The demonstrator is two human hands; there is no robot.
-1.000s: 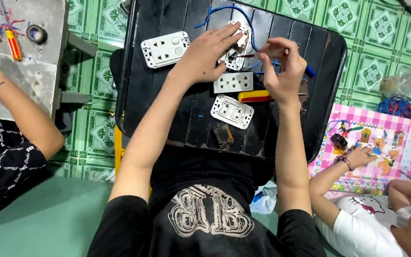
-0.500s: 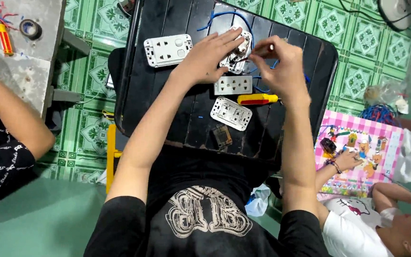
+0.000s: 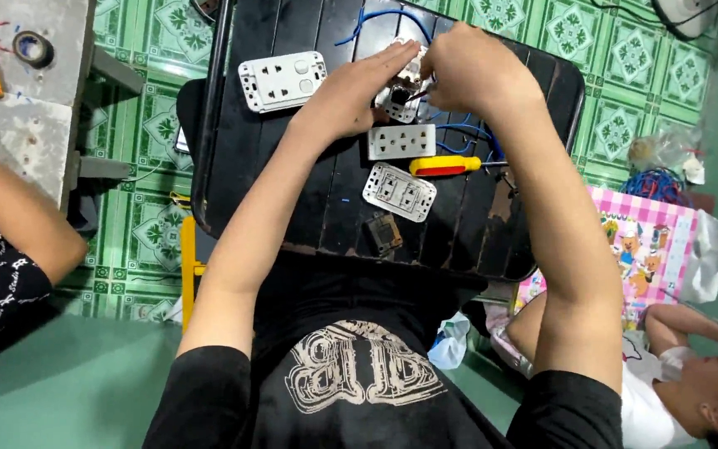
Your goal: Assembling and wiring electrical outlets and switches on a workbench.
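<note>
Head view, white socket part [image 3: 399,93] pinched between both hands, left hand [image 3: 351,93], right hand [image 3: 469,71]

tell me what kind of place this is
Probably a home or informal electrical-wiring workspace: a black slatted table over green patterned floor tiles, strewn with white wall sockets, blue wire and a red-and-yellow screwdriver.

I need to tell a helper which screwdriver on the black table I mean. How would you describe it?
On the black slatted table, look just below the right hand. The screwdriver lies flat between two white socket plates, and its yellow and red handle sets it apart.
</note>
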